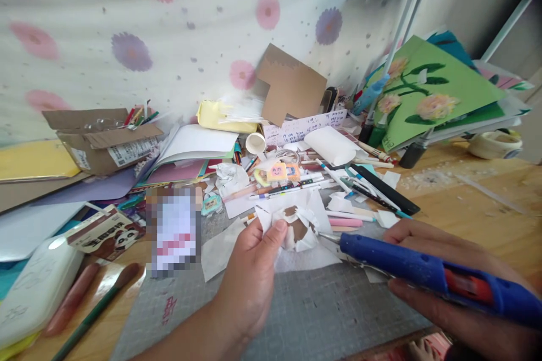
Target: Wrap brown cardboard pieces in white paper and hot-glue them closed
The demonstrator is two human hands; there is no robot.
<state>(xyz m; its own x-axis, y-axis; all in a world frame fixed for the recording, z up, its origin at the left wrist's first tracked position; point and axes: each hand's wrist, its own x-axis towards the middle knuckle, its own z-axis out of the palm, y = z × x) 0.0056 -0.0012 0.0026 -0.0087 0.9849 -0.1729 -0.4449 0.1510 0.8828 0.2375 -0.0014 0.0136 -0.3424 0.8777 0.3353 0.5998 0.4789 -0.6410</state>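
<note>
My left hand pinches a white crumpled paper flower with brown card showing in its middle, held just above the grey cutting mat. My right hand grips a blue hot glue gun lying almost level. Its metal nozzle touches the right side of the paper flower.
Pens, markers and paper scraps litter the table behind the mat. A cardboard box and stacked coloured sheets stand at the left, a green flower picture at the right. A white case, pencils and a tape roll lie near the edges.
</note>
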